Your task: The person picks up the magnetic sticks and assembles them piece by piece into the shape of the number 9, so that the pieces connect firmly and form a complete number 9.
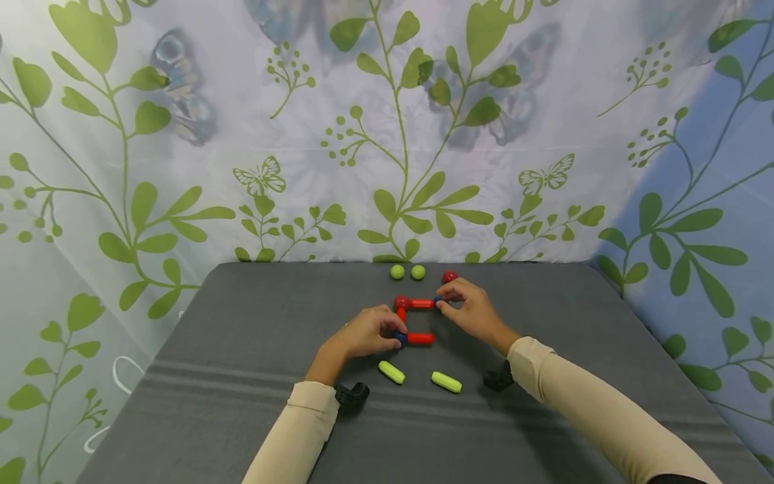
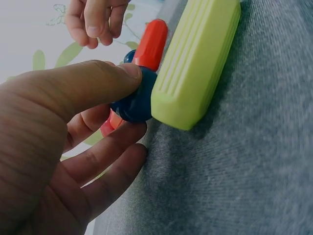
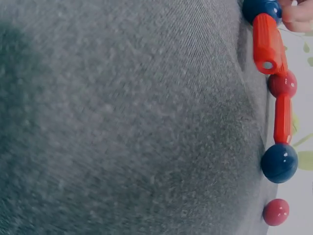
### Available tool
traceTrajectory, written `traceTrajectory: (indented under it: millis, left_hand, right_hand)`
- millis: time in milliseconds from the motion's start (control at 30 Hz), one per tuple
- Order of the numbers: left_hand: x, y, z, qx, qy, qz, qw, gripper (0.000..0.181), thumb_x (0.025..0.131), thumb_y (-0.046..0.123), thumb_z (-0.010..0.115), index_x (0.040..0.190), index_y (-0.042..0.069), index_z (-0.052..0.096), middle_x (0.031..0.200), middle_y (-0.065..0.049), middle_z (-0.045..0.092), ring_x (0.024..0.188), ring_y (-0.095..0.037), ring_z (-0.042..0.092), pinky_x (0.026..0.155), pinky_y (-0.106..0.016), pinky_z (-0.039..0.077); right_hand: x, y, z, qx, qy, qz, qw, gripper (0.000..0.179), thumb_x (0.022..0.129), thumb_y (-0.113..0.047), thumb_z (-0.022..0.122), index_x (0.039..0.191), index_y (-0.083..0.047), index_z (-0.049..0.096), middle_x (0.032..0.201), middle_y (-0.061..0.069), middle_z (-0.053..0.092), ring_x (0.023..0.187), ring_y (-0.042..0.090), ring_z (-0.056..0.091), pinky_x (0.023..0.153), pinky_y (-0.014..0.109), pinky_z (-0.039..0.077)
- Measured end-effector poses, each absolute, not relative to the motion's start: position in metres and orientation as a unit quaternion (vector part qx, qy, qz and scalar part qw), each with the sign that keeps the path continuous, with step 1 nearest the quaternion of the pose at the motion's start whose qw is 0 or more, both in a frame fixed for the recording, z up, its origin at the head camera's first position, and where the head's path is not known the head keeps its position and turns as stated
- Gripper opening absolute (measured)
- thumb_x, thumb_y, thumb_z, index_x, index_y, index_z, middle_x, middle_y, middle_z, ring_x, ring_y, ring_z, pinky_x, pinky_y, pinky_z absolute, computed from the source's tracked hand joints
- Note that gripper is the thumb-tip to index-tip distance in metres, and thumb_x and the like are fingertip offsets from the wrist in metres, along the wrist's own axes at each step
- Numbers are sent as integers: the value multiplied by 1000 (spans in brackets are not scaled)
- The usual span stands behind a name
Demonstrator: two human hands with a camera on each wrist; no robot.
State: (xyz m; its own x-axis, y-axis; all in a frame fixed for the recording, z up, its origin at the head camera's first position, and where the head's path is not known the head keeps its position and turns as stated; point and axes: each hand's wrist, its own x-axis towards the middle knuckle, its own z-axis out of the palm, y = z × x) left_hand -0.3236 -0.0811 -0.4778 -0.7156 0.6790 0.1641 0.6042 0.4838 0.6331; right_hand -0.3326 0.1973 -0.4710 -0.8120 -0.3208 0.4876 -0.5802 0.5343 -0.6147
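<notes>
My left hand [image 1: 369, 331] pinches a blue ball [image 2: 142, 98] with the thumb on top and fingers beneath. From that ball a red rod [image 1: 420, 338] extends right, its far end free. A second red rod [image 1: 402, 314] links it to a red ball [image 1: 402, 302]. Another red rod [image 1: 421, 304] runs from the red ball to a second blue ball [image 3: 279, 163]. Close by that ball is my right hand [image 1: 470, 310], fingers loosely bent; in the right wrist view no finger is on the ball. The left wrist view shows the right hand [image 2: 98, 19] apart from the pieces.
Two yellow-green rods [image 1: 392, 372] [image 1: 446, 382] lie on the grey cloth-covered table [image 1: 272, 417], nearer than the joined pieces. Toward the back edge sit two green balls [image 1: 397, 271] [image 1: 418, 272] and a loose red ball [image 1: 449, 276]. A patterned curtain [image 1: 302, 134] hangs behind.
</notes>
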Motion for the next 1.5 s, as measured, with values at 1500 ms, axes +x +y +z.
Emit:
traceTrajectory:
  millis: [1500]
  left_hand:
    - [-320,-36,-456,450,859,243,15,9,92,18,78,101,18,78,105,11,66,102,-7,61,92,-19,45]
  right_hand:
    - [-395,225,-483,169,-911,351,137,33,90,2,73,122,0,67,127,22,56,111,40,59,93,55,49]
